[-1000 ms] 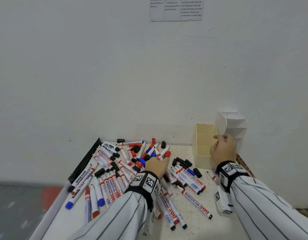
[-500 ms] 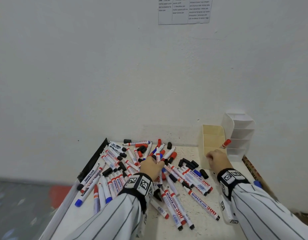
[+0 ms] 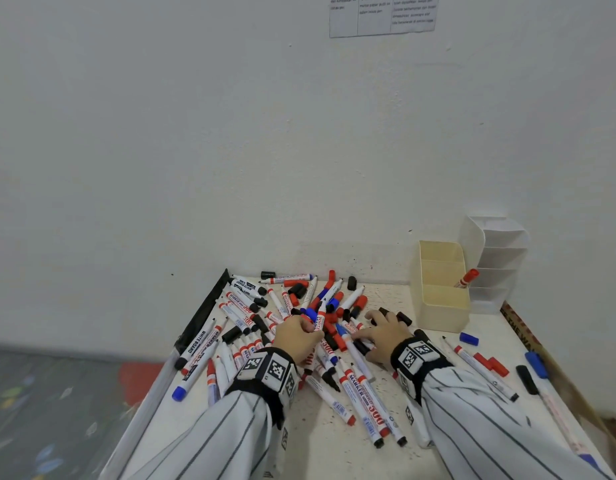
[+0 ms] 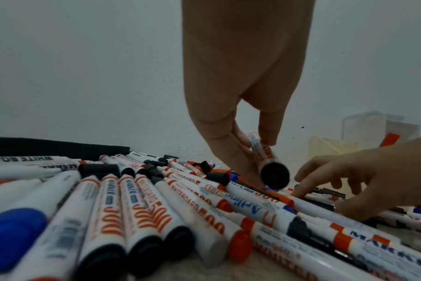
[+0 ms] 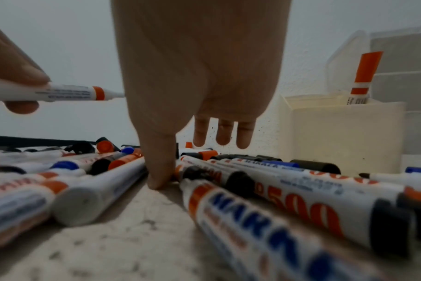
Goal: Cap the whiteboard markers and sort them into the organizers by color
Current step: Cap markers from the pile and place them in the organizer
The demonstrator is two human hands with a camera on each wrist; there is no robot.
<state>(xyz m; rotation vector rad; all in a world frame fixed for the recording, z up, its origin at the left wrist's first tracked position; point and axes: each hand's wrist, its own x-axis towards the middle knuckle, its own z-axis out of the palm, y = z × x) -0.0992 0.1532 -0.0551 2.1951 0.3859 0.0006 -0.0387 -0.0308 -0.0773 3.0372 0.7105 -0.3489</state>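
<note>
A heap of whiteboard markers (image 3: 299, 341) and loose caps covers the table. My left hand (image 3: 308, 327) pinches one uncapped white marker (image 4: 264, 154) a little above the heap; it has a black butt end and an orange band by its bare tip (image 5: 67, 93). My right hand (image 3: 372, 327) is spread over the pile beside it, thumb tip (image 5: 159, 178) on the table, fingers straight and holding nothing. A cream organizer (image 3: 441, 306) stands at the back right with one red-capped marker (image 3: 467, 278) in it. Behind it is a white tiered organizer (image 3: 496, 258).
A blue cap (image 3: 469, 338), red caps (image 3: 491, 363) and a black cap (image 3: 527, 379) lie right of my right arm, with a few markers. A black strip (image 3: 202, 317) edges the table's left side. The white wall rises just behind.
My right hand let go of the red marker in the cream organizer and came down left onto the pile. My left hand has lifted a marker off the heap.
</note>
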